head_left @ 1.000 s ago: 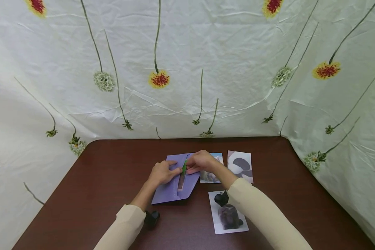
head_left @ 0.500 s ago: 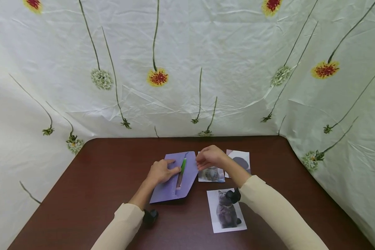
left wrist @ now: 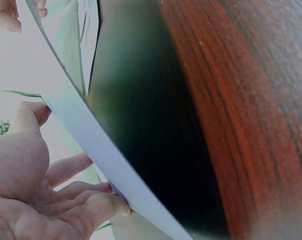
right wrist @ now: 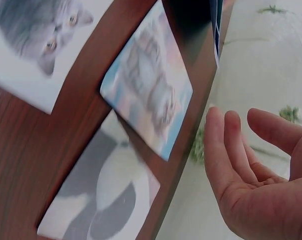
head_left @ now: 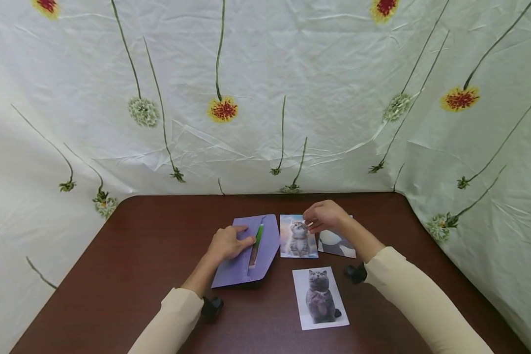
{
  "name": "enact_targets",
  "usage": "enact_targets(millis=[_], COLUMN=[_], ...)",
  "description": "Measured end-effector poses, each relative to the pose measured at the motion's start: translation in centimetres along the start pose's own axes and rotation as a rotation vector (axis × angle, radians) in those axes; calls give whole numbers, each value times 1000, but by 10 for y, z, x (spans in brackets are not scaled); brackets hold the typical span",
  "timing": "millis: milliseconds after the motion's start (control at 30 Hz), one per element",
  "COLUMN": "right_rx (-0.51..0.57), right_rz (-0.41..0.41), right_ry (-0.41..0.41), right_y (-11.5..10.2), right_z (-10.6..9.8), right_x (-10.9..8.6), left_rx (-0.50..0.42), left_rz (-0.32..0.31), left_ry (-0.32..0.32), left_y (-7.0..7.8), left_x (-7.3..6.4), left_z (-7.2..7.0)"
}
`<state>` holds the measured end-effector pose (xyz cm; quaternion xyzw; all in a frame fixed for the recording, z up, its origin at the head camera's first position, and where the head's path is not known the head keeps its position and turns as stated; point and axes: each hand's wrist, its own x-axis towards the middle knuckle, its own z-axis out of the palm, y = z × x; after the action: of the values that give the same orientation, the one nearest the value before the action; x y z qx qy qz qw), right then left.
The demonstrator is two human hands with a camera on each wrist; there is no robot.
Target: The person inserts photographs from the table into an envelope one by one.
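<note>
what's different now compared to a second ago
The right hand has moved right, away from the opening of the purple envelope. It now hovers near the kitten picture and the white-and-grey picture, holding nothing. The grey cat picture has come fully into view. The left hand stays on the envelope, the green strip still shows in its opening, and the pictures lie where they were.

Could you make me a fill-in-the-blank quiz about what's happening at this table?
The hand on the purple envelope is the person's ____ one.
The other hand holds ____.
The picture nearest the head camera shows a gray ____.
The thing in the envelope's opening is ____ at its far end.

Missing words: left; nothing; cat; green.
</note>
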<state>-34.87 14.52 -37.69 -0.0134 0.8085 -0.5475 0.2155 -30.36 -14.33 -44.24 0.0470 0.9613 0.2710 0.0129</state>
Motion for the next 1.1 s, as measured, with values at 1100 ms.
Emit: enact_targets(millis=[1100], right_rx=[73], right_rz=[90], right_ry=[256], right_y=[57], right_z=[-88], right_x=[-11], left_rx=[-6], left_rz=[-12], left_ry=[2], left_y=[2], left_x=[-2], left_z=[1])
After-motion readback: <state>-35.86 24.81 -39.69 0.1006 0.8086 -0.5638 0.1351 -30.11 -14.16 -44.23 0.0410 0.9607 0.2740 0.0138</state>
